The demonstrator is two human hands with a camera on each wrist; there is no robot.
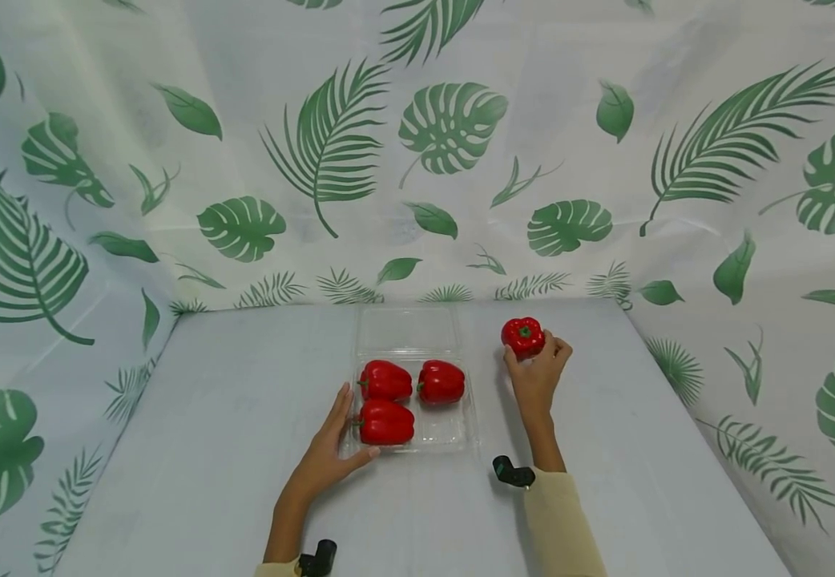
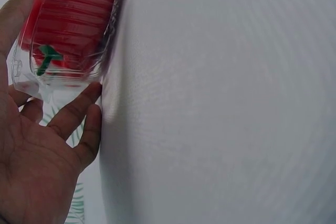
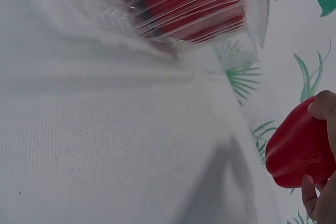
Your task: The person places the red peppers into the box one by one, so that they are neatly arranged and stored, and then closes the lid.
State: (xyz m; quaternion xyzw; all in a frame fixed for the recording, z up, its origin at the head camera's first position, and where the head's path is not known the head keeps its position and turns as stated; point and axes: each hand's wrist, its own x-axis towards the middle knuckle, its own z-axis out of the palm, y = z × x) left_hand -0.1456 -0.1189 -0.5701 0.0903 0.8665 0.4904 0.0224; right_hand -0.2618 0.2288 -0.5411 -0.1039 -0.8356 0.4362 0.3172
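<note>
A clear plastic clamshell box point(image 1: 446, 433) lies with its lid folded back, and inside are a front-left red bell pepper point(image 1: 386, 422), a back-left pepper point(image 1: 385, 380) and a right-hand pepper point(image 1: 441, 382). Their green stems point left. My left hand point(image 1: 327, 449) rests along the box's left side with fingers extended, thumb at the front corner; in the left wrist view the fingers point(image 2: 79, 109) lie by the ribbed wall. Right of the box, my right hand point(image 1: 538, 377) grips another red bell pepper point(image 1: 522, 336) between thumb and fingers. That pepper shows its lobed end in the head view.
The transparent lid point(image 1: 409, 330) lies toward the back of the white-covered table point(image 1: 230, 401). Leaf-printed sheeting point(image 1: 461, 232) rises behind the table and along both sides. A black wrist camera point(image 1: 513, 471) sits at the right sleeve.
</note>
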